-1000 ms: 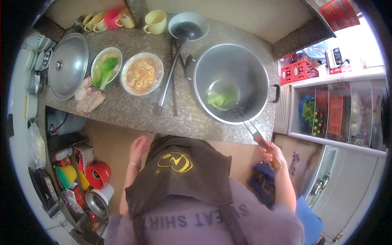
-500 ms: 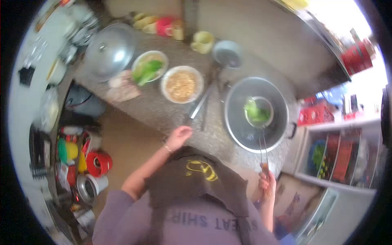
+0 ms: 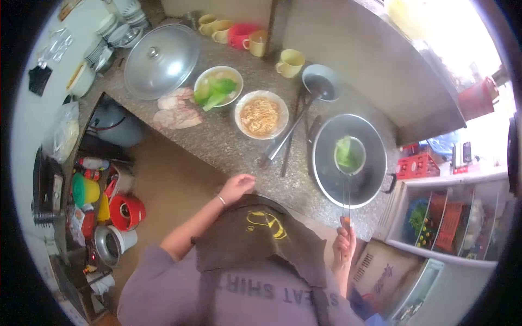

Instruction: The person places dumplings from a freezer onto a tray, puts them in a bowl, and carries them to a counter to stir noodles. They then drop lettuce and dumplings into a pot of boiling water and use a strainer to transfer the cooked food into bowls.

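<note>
My right hand (image 3: 342, 243) is closed around the wooden handle of a strainer (image 3: 346, 190). The strainer's round basket hangs inside a large deep metal pot (image 3: 321, 182) and holds green leaves (image 3: 349, 155). My left hand (image 3: 237, 188) is at the counter's front edge, holding nothing, its fingers loosely extended. Ahead of it on the counter lies a long-handled ladle (image 3: 288, 133), its bowl end in a grey bowl (image 3: 328, 73). A white bowl of noodles (image 3: 261, 115) stands left of the ladle. Farther left is a bowl with leafy greens (image 3: 218, 87).
A big domed lid (image 3: 161, 62) and raw-looking meat slices (image 3: 176, 110) lie at the counter's left. Several mugs (image 3: 290, 62) line the back wall. On the right are an open fridge compartment (image 3: 454, 217) and a cardboard box (image 3: 380, 266). A red bucket (image 3: 128, 213) sits at lower left.
The view has shifted, so the counter items appear farther right and the picture is sharper. My right hand keeps its grip on the strainer, whose basket stays inside the pot.
</note>
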Tool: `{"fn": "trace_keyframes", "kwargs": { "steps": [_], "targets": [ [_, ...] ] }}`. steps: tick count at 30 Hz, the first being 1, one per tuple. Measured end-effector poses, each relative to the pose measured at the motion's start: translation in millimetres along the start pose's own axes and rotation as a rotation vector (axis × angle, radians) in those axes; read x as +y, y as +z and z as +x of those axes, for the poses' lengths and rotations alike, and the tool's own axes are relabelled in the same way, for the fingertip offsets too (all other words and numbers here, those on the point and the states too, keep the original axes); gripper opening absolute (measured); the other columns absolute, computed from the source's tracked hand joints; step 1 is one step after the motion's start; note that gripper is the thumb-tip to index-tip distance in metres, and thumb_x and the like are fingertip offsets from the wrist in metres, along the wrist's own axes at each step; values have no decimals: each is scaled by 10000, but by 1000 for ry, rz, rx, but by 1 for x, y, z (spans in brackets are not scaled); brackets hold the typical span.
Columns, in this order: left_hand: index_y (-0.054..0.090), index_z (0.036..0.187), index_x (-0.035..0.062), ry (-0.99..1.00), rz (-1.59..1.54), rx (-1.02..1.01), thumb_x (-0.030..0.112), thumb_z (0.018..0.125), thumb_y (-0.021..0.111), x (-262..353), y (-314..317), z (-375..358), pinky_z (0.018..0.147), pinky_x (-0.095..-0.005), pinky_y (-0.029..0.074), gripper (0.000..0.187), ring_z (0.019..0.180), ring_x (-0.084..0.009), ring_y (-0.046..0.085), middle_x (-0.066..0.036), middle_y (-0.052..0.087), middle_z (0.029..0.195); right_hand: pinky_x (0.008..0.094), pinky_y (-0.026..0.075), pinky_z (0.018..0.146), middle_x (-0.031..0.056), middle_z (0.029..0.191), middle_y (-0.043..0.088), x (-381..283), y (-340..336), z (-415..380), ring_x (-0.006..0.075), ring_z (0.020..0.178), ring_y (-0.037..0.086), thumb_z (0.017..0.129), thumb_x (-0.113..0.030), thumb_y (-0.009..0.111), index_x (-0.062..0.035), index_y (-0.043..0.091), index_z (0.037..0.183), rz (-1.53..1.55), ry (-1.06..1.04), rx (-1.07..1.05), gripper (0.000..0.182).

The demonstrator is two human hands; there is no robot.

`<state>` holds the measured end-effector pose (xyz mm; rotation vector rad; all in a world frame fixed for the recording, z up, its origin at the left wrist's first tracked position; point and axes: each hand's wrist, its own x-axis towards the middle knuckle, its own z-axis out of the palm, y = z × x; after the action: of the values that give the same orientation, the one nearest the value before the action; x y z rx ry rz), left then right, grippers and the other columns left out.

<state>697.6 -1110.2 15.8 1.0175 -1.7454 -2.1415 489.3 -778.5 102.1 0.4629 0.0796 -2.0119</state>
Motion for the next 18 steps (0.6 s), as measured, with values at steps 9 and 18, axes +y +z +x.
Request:
{"fn": "trace_keyframes", "kwargs": {
  "steps": [9,18],
  "targets": [
    [555,960,37,-48,-62,67,132,796,563,-17,-102,-35,661,-231,447,190,766,-88,532,-22,578,857,160,302,350,25,699,391,84,62,21,52,445,330,865,-251,418,-43,362,1180,-605,-174,294,381],
    [534,963,14,-141,-166,87,125,805,552,-11,-163,-51,632,-221,442,194,732,-96,527,-21,565,835,179,270,351,-14,593,401,188,118,80,42,412,343,838,-146,440,-39,361,1225,-1560,-87,376,409]
  ]
}}
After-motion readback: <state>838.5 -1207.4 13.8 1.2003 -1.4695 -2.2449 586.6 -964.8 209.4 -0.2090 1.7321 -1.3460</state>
